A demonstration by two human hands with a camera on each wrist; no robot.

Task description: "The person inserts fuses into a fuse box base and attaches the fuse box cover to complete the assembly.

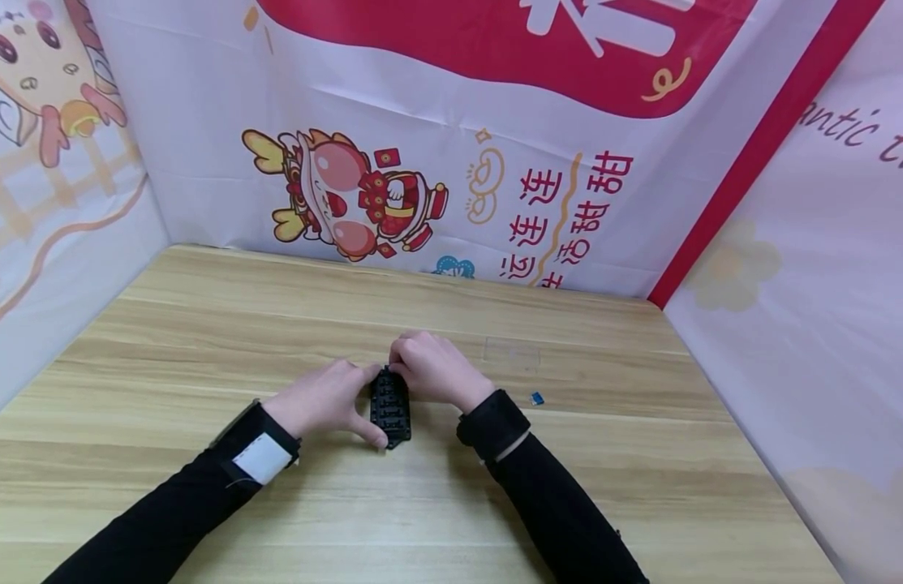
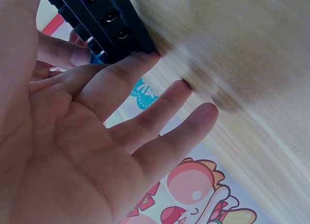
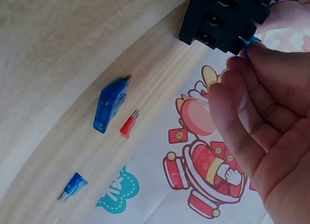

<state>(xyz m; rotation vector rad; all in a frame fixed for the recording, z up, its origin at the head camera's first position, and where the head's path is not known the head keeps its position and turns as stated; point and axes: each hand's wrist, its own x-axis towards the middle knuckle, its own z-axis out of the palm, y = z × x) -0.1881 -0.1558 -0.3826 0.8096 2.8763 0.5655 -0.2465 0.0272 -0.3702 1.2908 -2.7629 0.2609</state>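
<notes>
In the head view a black fuse block (image 1: pixel 389 405) with rows of slots lies on the wooden table between both hands. My left hand (image 1: pixel 327 399) grips it, thumb at the near end and index finger at the far end; the other fingers extend past it in the left wrist view. At the far end of the block, my right hand (image 1: pixel 438 369) pinches a small blue blade fuse (image 3: pixel 249 44) between thumb and fingertip. That fuse is mostly hidden, and how deep it sits in a slot I cannot tell.
Loose on the table in the right wrist view lie a larger-looking blue piece (image 3: pixel 110 105), a red fuse (image 3: pixel 129 125) and another blue fuse (image 3: pixel 73 185). A clear, flat plastic piece (image 1: pixel 511 353) is right of the hands in the head view. Printed cloth walls (image 1: pixel 422 97) enclose the table.
</notes>
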